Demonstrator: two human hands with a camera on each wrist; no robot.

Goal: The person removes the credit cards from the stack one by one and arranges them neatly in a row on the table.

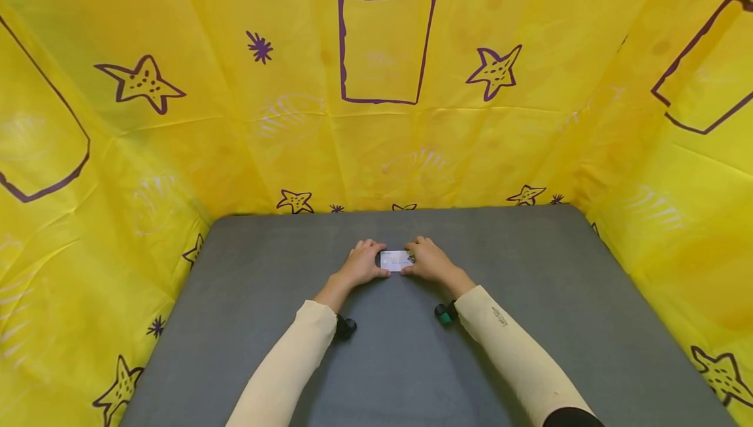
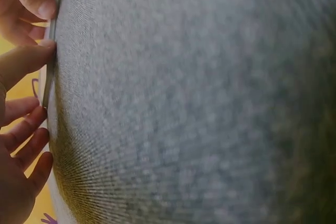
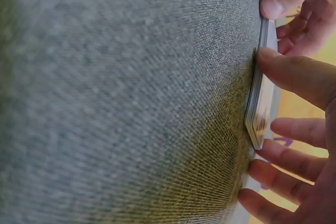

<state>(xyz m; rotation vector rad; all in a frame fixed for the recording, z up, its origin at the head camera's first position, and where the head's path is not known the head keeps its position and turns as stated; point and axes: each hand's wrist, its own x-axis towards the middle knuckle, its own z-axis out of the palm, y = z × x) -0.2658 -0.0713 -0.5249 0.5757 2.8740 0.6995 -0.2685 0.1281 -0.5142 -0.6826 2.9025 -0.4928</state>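
Note:
A thin stack of pale cards (image 1: 393,261) lies flat at the far middle of the grey table (image 1: 382,361), its printed top facing up. In the right wrist view the layered edges of the card stack (image 3: 256,95) show. My left hand (image 1: 361,263) grips its left end, thumb along the near edge and fingers round the far side. At the right end my right hand (image 1: 432,261) holds it the same way, thumb at the near edge. From the left wrist view, only a thin side of the stack shows between the thumbs and fingers.
Yellow cloth (image 1: 382,152) with purple starfish drawings hangs behind the table and along both sides. A dark wrist camera (image 1: 346,329) sits under the left forearm, and another wrist camera (image 1: 445,313) with a green part is on the right wrist.

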